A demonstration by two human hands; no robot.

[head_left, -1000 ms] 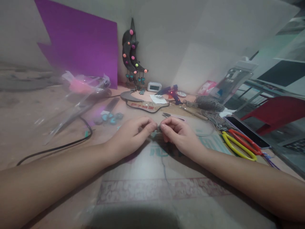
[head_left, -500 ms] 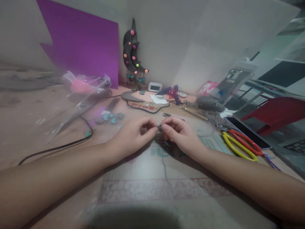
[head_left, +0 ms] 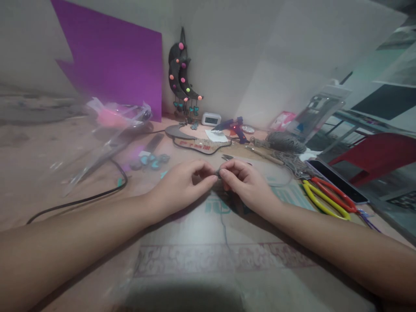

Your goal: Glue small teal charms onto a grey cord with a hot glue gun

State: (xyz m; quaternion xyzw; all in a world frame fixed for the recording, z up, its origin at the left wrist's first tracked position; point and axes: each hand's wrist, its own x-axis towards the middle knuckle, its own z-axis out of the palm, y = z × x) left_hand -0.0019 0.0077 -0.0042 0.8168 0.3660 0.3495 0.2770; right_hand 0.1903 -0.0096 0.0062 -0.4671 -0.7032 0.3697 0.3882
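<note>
At the centre of the frame, 2 bare hands meet fingertip to fingertip over a printed board. A small grey piece sits between them, mostly hidden by the fingers, its shape too small to tell. The left hand has thumb and forefinger closed in a pinch at the piece's left edge; the right hand pinches its right edge, other fingers curled under. Below the hands, a thin strand runs down the board. Just above the right hand lie snips. At the right of the frame are yellow-and-red-handled tools, a phone and grey yarn. Teal pieces lie left of centre; a moon ornament hangs at upper centre-left.
</note>
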